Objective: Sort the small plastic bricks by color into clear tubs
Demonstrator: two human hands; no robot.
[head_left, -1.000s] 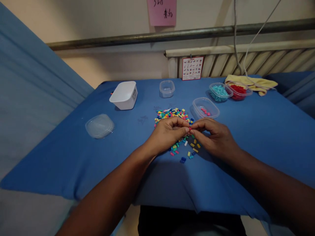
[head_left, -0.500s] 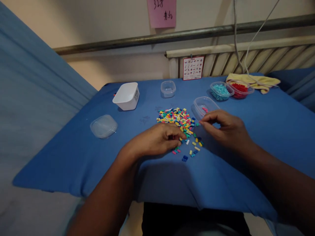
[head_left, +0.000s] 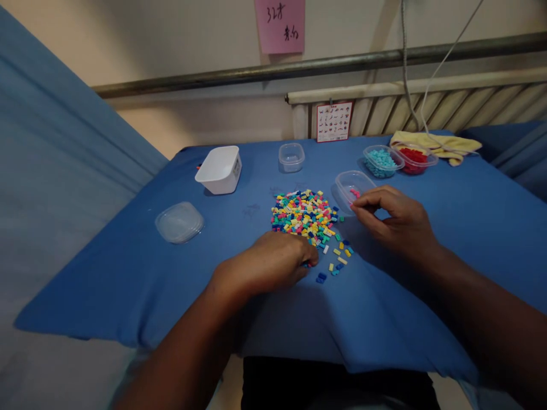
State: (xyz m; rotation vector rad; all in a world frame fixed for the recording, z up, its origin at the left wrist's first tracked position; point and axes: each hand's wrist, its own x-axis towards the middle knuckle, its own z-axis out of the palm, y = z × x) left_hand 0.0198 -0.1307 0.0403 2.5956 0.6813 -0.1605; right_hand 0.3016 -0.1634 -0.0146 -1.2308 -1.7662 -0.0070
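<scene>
Left hand (head_left: 273, 259) — fingers curled at the brick pile (head_left: 302, 215) (grip cannot be told); right hand (head_left: 395, 222) — fingertips pinched together by the nearest clear tub (head_left: 344, 183).

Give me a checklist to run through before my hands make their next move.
1. Clear tub uncovered beside the right hand: ok, pink pieces show inside.
2. Right hand near that tub: ok, thumb and forefinger close together by its near rim.
3. Piece between the right fingertips: cannot tell, too small to make out.
4. Left hand at the mixed pile: ok, at its near edge; its grip is hidden.
5. All loose pieces within the pile: not ok, several lie scattered, including dark blue ones.
6. Clear lids away from both hands: ok, off to the left.
</scene>
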